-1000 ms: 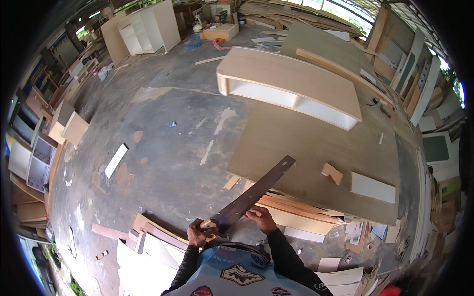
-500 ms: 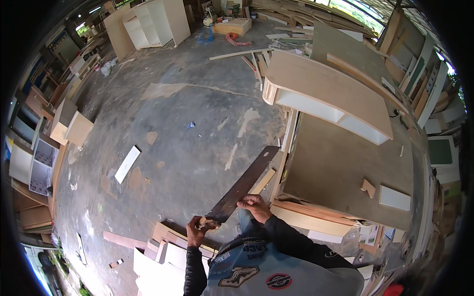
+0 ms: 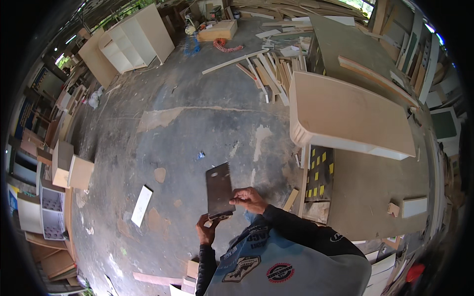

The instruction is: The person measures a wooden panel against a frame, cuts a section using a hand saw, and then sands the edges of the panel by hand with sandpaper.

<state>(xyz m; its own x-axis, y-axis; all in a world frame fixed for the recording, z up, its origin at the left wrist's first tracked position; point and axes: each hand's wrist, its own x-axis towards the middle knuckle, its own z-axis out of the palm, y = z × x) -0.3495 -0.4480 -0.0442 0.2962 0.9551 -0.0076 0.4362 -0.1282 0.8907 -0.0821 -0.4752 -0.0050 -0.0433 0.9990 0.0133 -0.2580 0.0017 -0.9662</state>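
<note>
In front of my body I hold a hand saw (image 3: 218, 187) with a dark brown blade. Its tip points away from me, and its teeth run along the right edge. My left hand (image 3: 206, 230) is closed round the handle end, and most of the handle is hidden from view. Fingers of my right hand (image 3: 248, 200) pinch the toothed edge of the blade near its lower part. The blade looks foreshortened, tilted toward the camera.
A workbench (image 3: 365, 207) stands to my right, with a pale wooden cabinet (image 3: 345, 106) and small blocks on it. Wood strips (image 3: 269, 74) lie ahead on the concrete floor. A white board (image 3: 141, 205) lies left. White cabinets (image 3: 136, 39) stand far left.
The saw has swung from pointing far right to pointing straight ahead, and its blade now looks shorter. My view has shifted, so the workbench sits further right.
</note>
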